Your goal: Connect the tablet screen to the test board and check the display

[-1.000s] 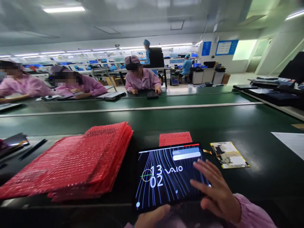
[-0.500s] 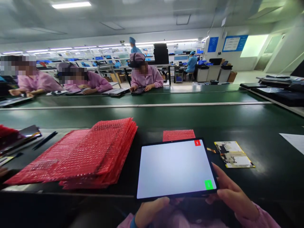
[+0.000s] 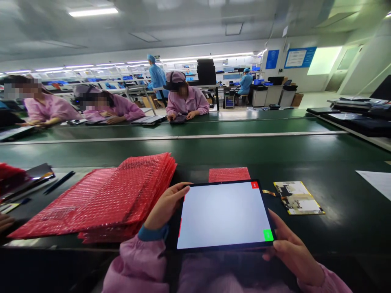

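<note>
A tablet screen (image 3: pixel 224 215), lit white, is tilted up in front of me, with a red square at its upper right and a green one at its lower right. My left hand (image 3: pixel 166 203) grips its upper left corner, thumb on the front edge. At the lower right edge my right hand (image 3: pixel 293 248) is closed round the frame, its fingertips partly hidden behind. A flat ribbon cable runs from the right side of the tablet toward a circuit board with yellow edging (image 3: pixel 299 197) lying on the bench. Just behind the tablet lies a small red bubble-wrap sheet (image 3: pixel 229 174).
A stack of red bubble-wrap bags (image 3: pixel 122 195) lies to the left, with a dark pen (image 3: pixel 59 182) beyond it. White paper (image 3: pixel 375 181) rests at the right. Across the green bench (image 3: pixel 259 152) several people in pink work; part of another person's hand (image 3: pixel 5 223) shows at far left.
My left hand has moved from the tablet's lower edge up to its upper left corner. Thin red marks now show along the screen's left edge. A person in blue behind has moved left.
</note>
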`<state>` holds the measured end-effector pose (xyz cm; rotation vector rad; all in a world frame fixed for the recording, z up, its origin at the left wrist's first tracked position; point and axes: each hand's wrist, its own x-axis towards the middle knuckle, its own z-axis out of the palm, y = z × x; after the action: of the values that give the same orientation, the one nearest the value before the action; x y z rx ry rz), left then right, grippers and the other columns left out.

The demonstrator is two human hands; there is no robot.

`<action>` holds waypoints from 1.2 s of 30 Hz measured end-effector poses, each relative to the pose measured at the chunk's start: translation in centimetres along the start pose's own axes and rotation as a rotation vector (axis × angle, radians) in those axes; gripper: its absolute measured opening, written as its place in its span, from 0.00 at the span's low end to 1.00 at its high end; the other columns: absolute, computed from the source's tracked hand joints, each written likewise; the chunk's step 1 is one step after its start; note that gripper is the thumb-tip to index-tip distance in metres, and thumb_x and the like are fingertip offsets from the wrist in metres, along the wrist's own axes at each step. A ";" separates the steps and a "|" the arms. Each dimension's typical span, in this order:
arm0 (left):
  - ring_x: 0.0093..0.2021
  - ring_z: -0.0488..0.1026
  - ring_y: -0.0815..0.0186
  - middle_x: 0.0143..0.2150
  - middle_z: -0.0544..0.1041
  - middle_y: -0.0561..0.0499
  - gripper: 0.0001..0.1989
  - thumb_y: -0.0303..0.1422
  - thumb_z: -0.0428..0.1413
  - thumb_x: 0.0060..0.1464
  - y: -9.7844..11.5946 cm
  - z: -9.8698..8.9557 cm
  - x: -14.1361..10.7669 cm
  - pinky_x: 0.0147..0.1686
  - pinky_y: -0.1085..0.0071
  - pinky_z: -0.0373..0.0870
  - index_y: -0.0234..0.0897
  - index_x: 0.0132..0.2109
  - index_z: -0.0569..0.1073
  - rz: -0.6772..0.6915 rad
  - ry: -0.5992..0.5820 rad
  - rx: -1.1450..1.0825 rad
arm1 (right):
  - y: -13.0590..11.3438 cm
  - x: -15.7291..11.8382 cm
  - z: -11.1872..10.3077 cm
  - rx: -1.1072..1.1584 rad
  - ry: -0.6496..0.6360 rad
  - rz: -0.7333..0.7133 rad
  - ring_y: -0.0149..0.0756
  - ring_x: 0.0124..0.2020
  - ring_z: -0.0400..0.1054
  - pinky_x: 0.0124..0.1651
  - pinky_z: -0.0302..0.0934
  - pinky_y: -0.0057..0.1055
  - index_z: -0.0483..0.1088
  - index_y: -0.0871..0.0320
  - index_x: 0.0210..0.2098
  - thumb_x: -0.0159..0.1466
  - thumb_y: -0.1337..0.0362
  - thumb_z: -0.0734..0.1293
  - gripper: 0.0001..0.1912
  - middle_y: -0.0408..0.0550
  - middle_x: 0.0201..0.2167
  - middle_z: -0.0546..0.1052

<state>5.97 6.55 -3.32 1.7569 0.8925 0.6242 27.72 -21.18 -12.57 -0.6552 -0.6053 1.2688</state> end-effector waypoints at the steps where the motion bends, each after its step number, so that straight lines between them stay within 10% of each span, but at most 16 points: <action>1: 0.29 0.74 0.60 0.32 0.77 0.46 0.25 0.49 0.57 0.48 0.4 -0.1 0.6 0.29 0.65 0.72 0.34 0.45 0.76 0.013 -0.016 0.026 | 0.1 0.0 0.0 -0.006 0.010 0.002 0.39 0.34 0.71 0.36 0.68 0.35 0.58 0.43 0.62 0.59 0.66 0.70 0.34 0.47 0.38 0.75; 6: 0.47 0.72 0.54 0.41 0.78 0.45 0.08 0.36 0.59 0.44 2.0 2.7 0.0 0.52 0.60 0.66 0.36 0.31 0.79 0.192 0.085 0.221 | 0.9 0.9 0.7 0.024 0.107 0.046 0.40 0.36 0.71 0.37 0.69 0.35 0.57 0.46 0.61 0.57 0.66 0.72 0.35 0.46 0.40 0.74; 10: 0.44 0.76 0.60 0.38 0.80 0.51 0.08 0.36 0.56 0.53 2.7 5.6 -4.4 0.48 0.67 0.70 0.43 0.37 0.80 0.347 -0.169 0.270 | 1.2 1.8 0.8 0.092 0.225 0.032 0.34 0.34 0.70 0.34 0.69 0.29 0.60 0.45 0.59 0.52 0.69 0.74 0.37 0.44 0.45 0.72; 12: 0.51 0.72 0.60 0.49 0.77 0.50 0.14 0.39 0.56 0.55 2.7 5.1 -5.0 0.55 0.66 0.65 0.43 0.47 0.77 0.457 0.048 0.303 | 1.1 1.9 0.7 0.113 0.270 0.020 0.33 0.34 0.69 0.33 0.68 0.27 0.59 0.45 0.59 0.50 0.69 0.75 0.40 0.43 0.43 0.72; 15: 0.55 0.68 0.54 0.56 0.71 0.42 0.27 0.46 0.56 0.51 2.5 2.5 -2.2 0.58 0.59 0.61 0.35 0.54 0.72 0.210 0.285 0.261 | 0.9 1.8 0.4 0.119 0.284 0.032 0.33 0.33 0.68 0.32 0.68 0.27 0.58 0.46 0.59 0.49 0.70 0.75 0.41 0.43 0.39 0.73; 19: 0.42 0.75 0.55 0.41 0.78 0.40 0.28 0.50 0.56 0.46 1.7 0.0 2.8 0.43 0.62 0.71 0.29 0.44 0.77 0.093 0.079 0.195 | 1.2 1.4 0.0 0.109 0.244 0.047 0.35 0.31 0.68 0.31 0.69 0.32 0.59 0.46 0.58 0.50 0.69 0.74 0.39 0.44 0.39 0.74; 23: 0.40 0.76 0.55 0.38 0.79 0.43 0.18 0.44 0.59 0.44 1.3 1.3 4.0 0.43 0.62 0.71 0.32 0.35 0.78 0.112 0.079 0.221 | 1.7 1.3 -0.4 0.131 0.197 0.030 0.35 0.32 0.69 0.34 0.68 0.31 0.58 0.47 0.60 0.53 0.69 0.72 0.38 0.45 0.41 0.74; 27: 0.59 0.64 0.49 0.47 0.77 0.44 0.06 0.35 0.59 0.45 2.3 4.2 0.5 0.61 0.53 0.53 0.38 0.29 0.79 0.195 0.127 0.322 | 1.4 1.7 -0.5 0.173 0.235 0.012 0.35 0.36 0.70 0.40 0.68 0.31 0.60 0.47 0.59 0.52 0.70 0.71 0.38 0.44 0.46 0.73; 29: 0.64 0.58 0.50 0.46 0.78 0.48 0.04 0.31 0.59 0.46 3.3 5.6 -2.6 0.65 0.51 0.40 0.40 0.27 0.78 0.245 0.021 0.379 | 1.1 2.1 -0.4 0.183 0.273 -0.007 0.36 0.38 0.70 0.40 0.68 0.32 0.59 0.47 0.60 0.52 0.70 0.71 0.38 0.44 0.50 0.71; 33: 0.52 0.72 0.60 0.40 0.80 0.52 0.05 0.34 0.57 0.54 4.5 7.4 -8.2 0.61 0.61 0.56 0.42 0.34 0.78 0.095 -0.581 0.192 | 1.0 2.8 -0.1 0.222 0.338 0.020 0.37 0.38 0.71 0.39 0.69 0.32 0.59 0.47 0.58 0.49 0.71 0.73 0.40 0.44 0.47 0.73; 36: 0.47 0.75 0.61 0.41 0.79 0.49 0.06 0.35 0.58 0.53 4.5 7.8 -9.5 0.52 0.68 0.67 0.38 0.37 0.77 -0.009 -0.599 -0.060 | 1.3 3.2 0.2 0.275 0.388 0.096 0.38 0.33 0.73 0.35 0.70 0.32 0.62 0.52 0.54 0.45 0.71 0.75 0.38 0.46 0.43 0.76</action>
<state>7.57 -6.33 -1.78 1.7403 0.4570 0.0942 27.40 -17.80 -13.25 -0.6816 -0.0790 1.2418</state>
